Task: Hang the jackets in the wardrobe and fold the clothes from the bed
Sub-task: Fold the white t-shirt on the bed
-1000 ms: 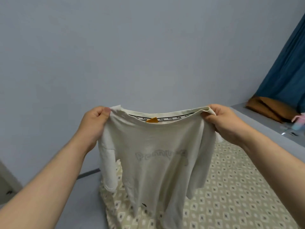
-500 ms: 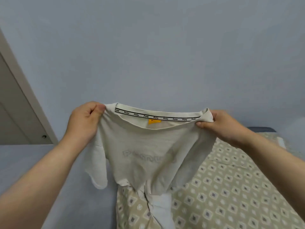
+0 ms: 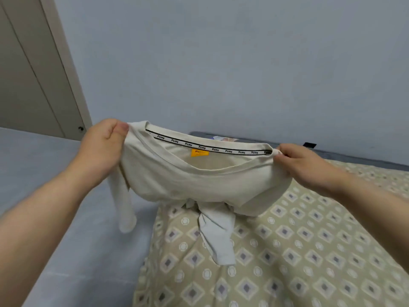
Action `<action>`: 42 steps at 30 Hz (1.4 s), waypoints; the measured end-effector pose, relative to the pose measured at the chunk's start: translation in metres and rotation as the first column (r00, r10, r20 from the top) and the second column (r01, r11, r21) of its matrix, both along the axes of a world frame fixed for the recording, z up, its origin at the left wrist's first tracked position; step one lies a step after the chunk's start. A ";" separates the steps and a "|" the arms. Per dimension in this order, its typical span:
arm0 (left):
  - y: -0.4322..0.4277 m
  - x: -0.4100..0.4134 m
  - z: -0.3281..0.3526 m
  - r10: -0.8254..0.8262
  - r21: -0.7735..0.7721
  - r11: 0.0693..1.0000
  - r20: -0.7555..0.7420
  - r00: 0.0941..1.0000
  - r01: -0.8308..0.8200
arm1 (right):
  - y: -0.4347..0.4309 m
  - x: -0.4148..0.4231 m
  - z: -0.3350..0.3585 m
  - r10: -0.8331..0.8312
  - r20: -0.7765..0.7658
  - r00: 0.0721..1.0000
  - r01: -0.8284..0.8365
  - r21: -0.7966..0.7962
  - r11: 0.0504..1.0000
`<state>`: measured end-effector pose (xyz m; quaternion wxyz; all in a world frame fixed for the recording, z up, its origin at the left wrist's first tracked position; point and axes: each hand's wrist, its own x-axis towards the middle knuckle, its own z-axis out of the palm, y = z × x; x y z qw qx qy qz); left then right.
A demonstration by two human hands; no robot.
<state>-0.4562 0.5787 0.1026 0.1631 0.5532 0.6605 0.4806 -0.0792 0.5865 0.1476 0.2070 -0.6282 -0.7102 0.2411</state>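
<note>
Shirt (image 3: pixel 177 180) held up in the head view: we see our left hand (image 3: pixel 99 149) pinching one shoulder and our right hand (image 3: pixel 303 165) pinching the other, fingers (image 3: pixel 110 127) curled tight on the cloth at both ends of the collar. It sags between them, its lower part bunched on the patterned bed (image 3: pixel 309 251), one sleeve hanging below the left hand.

Forearms are bare, as are left hand (image 3: pixel 100 151) and right hand (image 3: pixel 307 167).

left hand (image 3: pixel 101 147), right hand (image 3: pixel 304 166), both gripping
</note>
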 end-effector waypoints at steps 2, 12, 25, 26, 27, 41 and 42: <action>-0.029 0.007 0.005 0.017 0.010 1.000 0.011 1.000 -0.017 | -0.023 0.006 0.008 -0.001 0.098 0.995 -0.009 0.103 0.995; -0.178 0.067 0.144 -0.030 0.142 0.990 0.024 0.999 0.026 | -0.131 0.068 0.119 -0.128 0.130 0.983 0.028 0.587 0.809; -0.272 0.149 0.320 0.268 0.808 0.572 -0.023 0.963 -0.140 | -0.281 0.158 0.315 -0.145 0.139 0.980 -0.085 0.941 0.327; -0.270 0.153 0.331 0.290 0.823 0.550 -0.028 0.957 -0.143 | -0.286 0.166 0.327 -0.165 0.121 0.979 -0.066 0.950 0.305; -0.268 0.159 0.339 0.308 0.832 0.537 -0.035 0.951 -0.143 | -0.287 0.173 0.337 -0.184 0.104 0.977 -0.045 0.953 0.299; -0.134 0.213 0.057 -0.128 -0.372 0.928 -0.348 0.929 -0.012 | -0.149 0.218 0.030 -0.243 0.294 0.924 0.219 0.111 0.969; -0.130 0.218 0.024 -0.104 -0.468 0.883 -0.169 0.980 0.013 | -0.143 0.216 -0.007 -0.269 0.194 0.943 0.278 -0.020 0.960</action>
